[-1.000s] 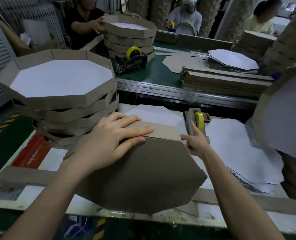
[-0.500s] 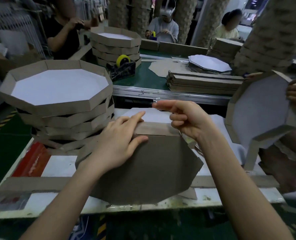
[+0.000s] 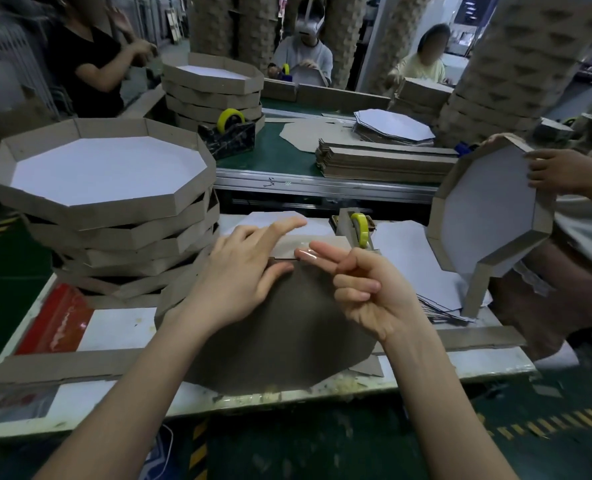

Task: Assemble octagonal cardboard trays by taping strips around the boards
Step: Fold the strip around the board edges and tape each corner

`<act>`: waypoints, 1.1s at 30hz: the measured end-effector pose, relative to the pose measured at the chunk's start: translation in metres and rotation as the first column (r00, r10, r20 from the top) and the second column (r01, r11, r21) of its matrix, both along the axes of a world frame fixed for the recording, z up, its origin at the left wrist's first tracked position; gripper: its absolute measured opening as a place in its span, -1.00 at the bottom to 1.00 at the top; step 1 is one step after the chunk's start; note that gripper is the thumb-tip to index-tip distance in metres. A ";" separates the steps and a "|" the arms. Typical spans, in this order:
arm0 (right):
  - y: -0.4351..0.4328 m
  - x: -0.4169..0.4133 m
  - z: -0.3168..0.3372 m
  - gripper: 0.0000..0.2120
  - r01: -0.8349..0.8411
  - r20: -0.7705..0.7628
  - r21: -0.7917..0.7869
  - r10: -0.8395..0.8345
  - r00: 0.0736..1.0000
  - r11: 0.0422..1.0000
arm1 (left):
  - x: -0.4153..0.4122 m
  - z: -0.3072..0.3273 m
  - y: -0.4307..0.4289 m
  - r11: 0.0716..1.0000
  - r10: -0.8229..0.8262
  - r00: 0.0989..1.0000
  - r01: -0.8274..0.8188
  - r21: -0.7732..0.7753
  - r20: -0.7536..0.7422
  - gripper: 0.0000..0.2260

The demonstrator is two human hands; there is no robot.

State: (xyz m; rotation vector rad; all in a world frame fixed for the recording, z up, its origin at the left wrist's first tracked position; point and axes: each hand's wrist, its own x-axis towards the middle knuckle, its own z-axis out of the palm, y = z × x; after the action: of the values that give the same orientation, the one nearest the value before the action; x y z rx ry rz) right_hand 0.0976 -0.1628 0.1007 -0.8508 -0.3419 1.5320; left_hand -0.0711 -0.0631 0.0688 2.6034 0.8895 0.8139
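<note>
Down from mid-air has come the right hand (image 3: 367,292), its fingertips now at the far edge of the work. On the white worktable (image 3: 121,323), just right of a tall stack of finished trays (image 3: 107,216), lies the brown octagonal board (image 3: 280,348). The left hand (image 3: 242,271) presses flat on it, fingers straight and spread. A cardboard strip (image 3: 325,243) runs along the board's far edge, with a tape dispenser (image 3: 355,230) just behind. Clear tape (image 3: 304,253) clings to the right hand's outstretched index and middle fingertips; the thumb is hidden, so whether it pinches cannot be told.
</note>
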 end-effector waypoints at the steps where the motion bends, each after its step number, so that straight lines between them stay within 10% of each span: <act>1: -0.002 -0.001 -0.002 -0.58 0.003 -0.011 -0.004 -0.003 1.000 1.000 | 0.000 0.000 0.000 1.000 -0.004 1.000 0.005 0.028 -0.023 -0.51; 9: -0.008 -0.002 -0.017 -0.58 -0.008 0.032 -0.032 0.009 0.999 0.999 | 0.001 -0.001 0.001 0.994 0.013 0.991 0.002 0.110 -0.137 -0.66; 24: 0.006 0.002 -0.014 -0.54 0.011 0.568 -0.135 0.069 0.820 0.991 | 0.000 -0.003 0.004 0.997 -0.001 0.984 0.014 0.074 -0.177 -0.63; 29: 0.005 0.004 -0.017 -0.57 0.120 0.829 0.146 -0.187 0.527 0.982 | -0.001 -0.004 0.008 0.998 0.013 0.984 -0.001 0.068 -0.177 -0.61; 33: 0.010 0.022 -0.010 -0.75 -0.079 0.829 0.554 -0.558 -0.041 0.829 | 0.000 -0.003 0.007 0.998 -0.001 0.984 0.013 0.067 -0.178 -0.60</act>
State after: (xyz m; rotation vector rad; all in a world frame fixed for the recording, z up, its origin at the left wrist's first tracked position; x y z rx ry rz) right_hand 0.1193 -0.1523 0.0909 -1.4261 -1.4898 0.0700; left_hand -0.0711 -0.0560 0.0660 2.7713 0.9137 0.6265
